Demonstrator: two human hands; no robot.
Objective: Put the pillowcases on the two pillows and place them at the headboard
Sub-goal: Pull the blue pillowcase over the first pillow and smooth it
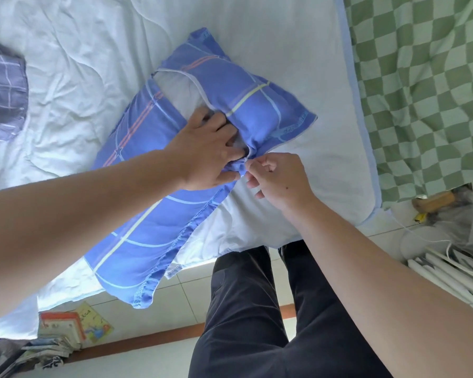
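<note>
The blue checked pillowcase (175, 170) with my pillow (180, 88) inside lies slantwise across the middle of the frame on the white quilt (79, 64). Its lower corner hangs past the bed's near edge, over the tiled floor (180, 285) at lower centre. The case's opening runs along the pillow's upper part, where a strip of white pillow shows between the two blue flaps.

White quilt lies open above and to the left of the pillow. To the right a narrower band of it runs up to the bed's side edge, where the green checkered cloth (421, 91) begins. A second, grey checked pillow (3, 91) sits at the far left edge, well apart from this one.

My left hand (205, 154) reaches in from the lower left, arm stretched across the pillow, fingers tucked into the opening and curled round the gathered fabric. My right hand (279, 178) comes up from the lower right, just beside it. Its thumb and forefinger pinch the case's bunched edge at the pillow's right side and the other fingers are curled under. Both hands meet at that same bunch of cloth.

My dark trousers (257, 309) stand at the bed's near edge, lower centre.
</note>
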